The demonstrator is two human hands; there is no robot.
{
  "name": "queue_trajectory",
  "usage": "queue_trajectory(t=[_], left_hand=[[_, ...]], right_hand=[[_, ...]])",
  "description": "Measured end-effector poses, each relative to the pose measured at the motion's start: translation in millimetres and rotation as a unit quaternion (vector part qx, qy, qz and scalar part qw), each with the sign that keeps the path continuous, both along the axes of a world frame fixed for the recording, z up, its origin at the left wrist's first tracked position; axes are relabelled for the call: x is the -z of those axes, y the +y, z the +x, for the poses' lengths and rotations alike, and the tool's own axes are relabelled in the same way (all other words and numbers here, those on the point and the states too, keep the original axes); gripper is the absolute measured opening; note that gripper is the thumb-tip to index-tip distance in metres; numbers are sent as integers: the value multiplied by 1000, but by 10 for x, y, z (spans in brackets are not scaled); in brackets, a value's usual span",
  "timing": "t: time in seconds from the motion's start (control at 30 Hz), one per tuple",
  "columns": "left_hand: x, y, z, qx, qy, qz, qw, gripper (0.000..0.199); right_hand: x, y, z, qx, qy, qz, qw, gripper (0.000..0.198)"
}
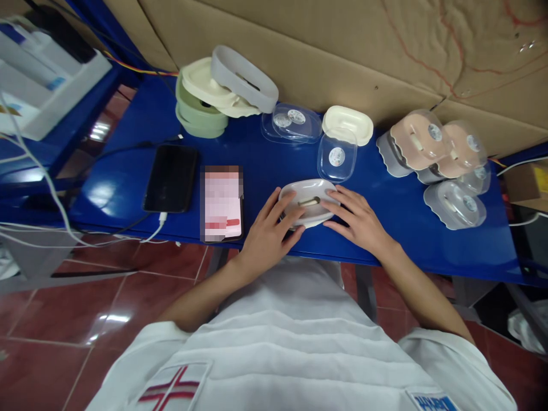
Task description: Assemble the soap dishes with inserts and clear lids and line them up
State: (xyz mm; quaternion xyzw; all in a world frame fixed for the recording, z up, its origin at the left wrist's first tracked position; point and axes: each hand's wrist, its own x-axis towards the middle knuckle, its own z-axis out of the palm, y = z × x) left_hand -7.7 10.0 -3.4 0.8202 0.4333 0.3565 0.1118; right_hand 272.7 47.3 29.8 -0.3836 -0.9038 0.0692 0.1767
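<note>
A pale grey oval plastic dish (309,216) with a slot in its middle lies at the front edge of the blue table, a cream part showing just under its front rim. My left hand (274,228) grips its left side, some fingers reaching over the rim into the hollow and the thumb at the front. On the opposite side, my right hand (357,220) holds the right rim, its fingertips resting on the edge. Behind the dish lies a clear lid (337,165) with a round sticker, overlapping a cream dish (355,123).
More clear lids (289,130) lie at the back. Green, cream and grey oval parts (201,117) are piled back left. Lidded pink and grey boxes (422,140) stand stacked at right. A lit phone (222,202) and a dark phone (170,178) on a cable lie left.
</note>
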Motion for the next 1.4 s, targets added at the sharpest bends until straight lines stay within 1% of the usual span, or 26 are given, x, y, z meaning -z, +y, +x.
queue_trajectory(t=[0.13, 0.33, 0.43, 0.47, 0.5, 0.53, 0.6, 0.67, 0.73, 0.77, 0.83, 0.87, 0.97, 1.03, 1.07, 1.13, 1.27, 1.33, 1.4], left_hand=[[9, -5, -13, 10, 11, -3, 1000, 36], [15, -22, -10, -2, 31, 10, 999, 31], [11, -27, 2, -8, 33, 21, 999, 31], [5, -30, 7, -10, 32, 21, 999, 32], [-4, -33, 14, -12, 29, 19, 999, 32], [-13, -37, 20, -14, 27, 17, 999, 33], [-34, -43, 31, -21, 24, 16, 999, 34], [-50, -44, 34, -35, 25, 14, 999, 34], [-54, -40, 29, -43, 24, 10, 999, 32], [-52, -36, 24, -43, 22, 9, 999, 31], [-45, -28, 14, -32, 12, 2, 999, 28], [-42, -25, 9, -24, 4, -2, 1000, 28], [-48, -21, 2, -2, -23, -27, 999, 30], [-62, -22, 0, 7, -40, -46, 998, 32], [-68, -23, -1, 9, -44, -54, 998, 34], [-76, -24, -3, 11, -45, -63, 997, 37], [-71, -26, -8, 15, -29, -61, 998, 42], [-66, -26, -8, 14, -26, -57, 998, 40], [-63, -27, -7, 15, -28, -54, 998, 35]], right_hand=[[3, -15, 20, -2, -11, 7, 1000, 37], [-140, 64, 47, -64, -47, 5, 997, 34], [-209, 193, 38, -86, -45, 10, 995, 36], [-216, 260, 24, -72, -34, 19, 997, 36], [-213, 339, 5, -38, -21, 33, 999, 37], [-198, 423, -20, 13, -6, 51, 999, 38], [-138, 585, -75, 131, 8, 82, 988, 46], [-57, 701, -116, 213, -7, 88, 973, 60], [17, 749, -126, 255, -39, 78, 963, 70], [43, 753, -118, 271, -53, 73, 958, 72], [72, 741, -80, 306, -71, 66, 947, 70], [76, 735, -53, 322, -74, 59, 942, 66], [66, 744, 50, 340, -62, 23, 938, 47], [57, 764, 129, 335, -35, 2, 942, 40], [56, 774, 165, 332, -20, -3, 943, 41], [61, 787, 220, 331, 6, 1, 944, 50], [87, 790, 225, 320, 10, 31, 947, 79], [86, 787, 200, 318, -5, 40, 947, 82], [66, 780, 183, 327, -14, 51, 944, 78]])
